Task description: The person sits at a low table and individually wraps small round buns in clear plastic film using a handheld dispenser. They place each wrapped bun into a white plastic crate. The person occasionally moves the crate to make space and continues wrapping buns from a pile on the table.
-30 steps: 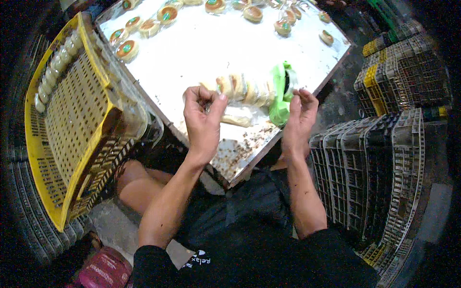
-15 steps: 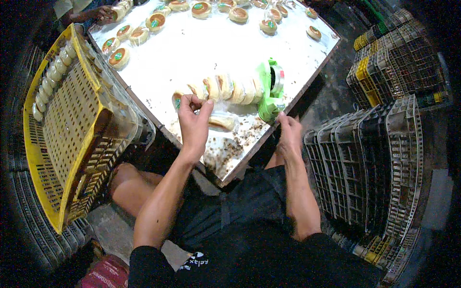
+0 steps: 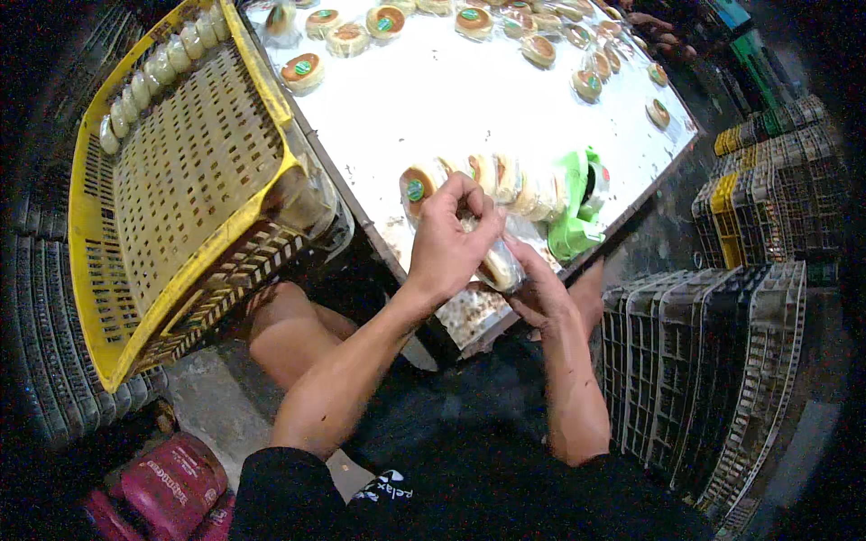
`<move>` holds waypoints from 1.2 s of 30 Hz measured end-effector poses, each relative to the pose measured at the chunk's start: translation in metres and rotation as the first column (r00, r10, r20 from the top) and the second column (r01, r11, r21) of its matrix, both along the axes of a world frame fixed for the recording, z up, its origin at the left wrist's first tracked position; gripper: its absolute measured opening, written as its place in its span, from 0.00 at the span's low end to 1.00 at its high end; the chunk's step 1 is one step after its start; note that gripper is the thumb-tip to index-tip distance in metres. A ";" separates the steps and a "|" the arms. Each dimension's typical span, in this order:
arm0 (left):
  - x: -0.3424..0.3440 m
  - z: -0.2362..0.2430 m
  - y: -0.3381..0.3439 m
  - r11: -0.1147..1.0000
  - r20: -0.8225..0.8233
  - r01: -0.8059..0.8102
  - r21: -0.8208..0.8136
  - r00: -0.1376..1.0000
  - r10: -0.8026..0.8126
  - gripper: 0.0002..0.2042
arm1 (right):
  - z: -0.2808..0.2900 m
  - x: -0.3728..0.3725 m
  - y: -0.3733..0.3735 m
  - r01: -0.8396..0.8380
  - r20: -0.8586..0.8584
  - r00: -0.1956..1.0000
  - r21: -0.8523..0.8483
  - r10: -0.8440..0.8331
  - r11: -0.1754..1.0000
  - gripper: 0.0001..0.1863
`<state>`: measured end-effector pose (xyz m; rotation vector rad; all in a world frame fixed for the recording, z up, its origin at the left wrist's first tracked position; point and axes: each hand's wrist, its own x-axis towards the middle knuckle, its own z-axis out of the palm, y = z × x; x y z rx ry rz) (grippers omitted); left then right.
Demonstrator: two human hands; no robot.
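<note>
A clear plastic sleeve of round pastries (image 3: 505, 180) lies in a row at the near edge of the white table (image 3: 433, 99). My left hand (image 3: 448, 242) grips the near end of the sleeve from above. My right hand (image 3: 538, 284) sits just under it and cups a wrapped pastry (image 3: 499, 264) at the sleeve's end. A green tape dispenser (image 3: 580, 207) stands right beside the row, at the table's corner.
A yellow plastic crate (image 3: 171, 180) with a line of wrapped pastries along its far rim tilts at my left. Several single wrapped pastries (image 3: 303, 70) dot the far table. Stacks of grey and yellow crates (image 3: 722, 361) stand at my right. Another person's hand (image 3: 656, 18) reaches in far away.
My right hand came off the tape dispenser side and moved under the sleeve's end. My left hand closed on the sleeve, and both hands drew together at the table's near edge.
</note>
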<state>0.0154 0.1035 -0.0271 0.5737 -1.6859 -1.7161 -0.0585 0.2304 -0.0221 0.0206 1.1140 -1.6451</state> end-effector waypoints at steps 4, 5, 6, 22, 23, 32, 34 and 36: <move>-0.007 0.015 -0.020 0.881 -0.121 -0.101 0.462 0.977 0.175 0.23 | 0.000 -0.006 -0.057 0.214 -0.353 0.895 -0.200 -0.274 0.956 0.19; -0.001 0.011 -0.032 0.840 -0.203 0.086 0.536 0.979 0.030 0.21 | -0.004 -0.013 -0.069 0.171 -0.525 0.826 -0.116 -0.206 0.978 0.18; 0.002 0.002 -0.038 0.910 -0.080 -0.115 0.398 0.984 0.160 0.20 | -0.009 -0.022 -0.081 0.139 -0.675 0.728 -0.027 -0.120 0.990 0.18; 0.011 0.002 -0.069 0.831 0.172 -0.292 0.474 0.956 0.238 0.39 | -0.085 -0.105 -0.367 0.058 -0.746 -0.440 0.533 0.501 0.844 0.28; 0.012 0.000 -0.070 0.843 0.165 -0.290 0.454 0.957 0.240 0.38 | -0.077 -0.105 -0.366 0.079 -0.761 -0.458 0.479 0.459 0.874 0.30; -0.005 -0.002 -0.072 0.940 0.074 -0.333 0.074 0.942 0.328 0.33 | 0.039 -0.072 -0.205 -0.232 -0.925 -0.362 -0.027 -0.112 0.972 0.18; 0.002 0.012 -0.072 0.928 0.019 -0.297 0.224 0.954 0.300 0.28 | 0.016 -0.080 -0.214 -0.179 -0.940 -0.334 0.142 0.075 0.974 0.19; -0.001 0.012 -0.071 0.932 -0.007 -0.336 0.139 0.940 0.340 0.27 | 0.005 -0.088 -0.223 -0.122 -0.918 -0.361 0.220 0.163 0.968 0.20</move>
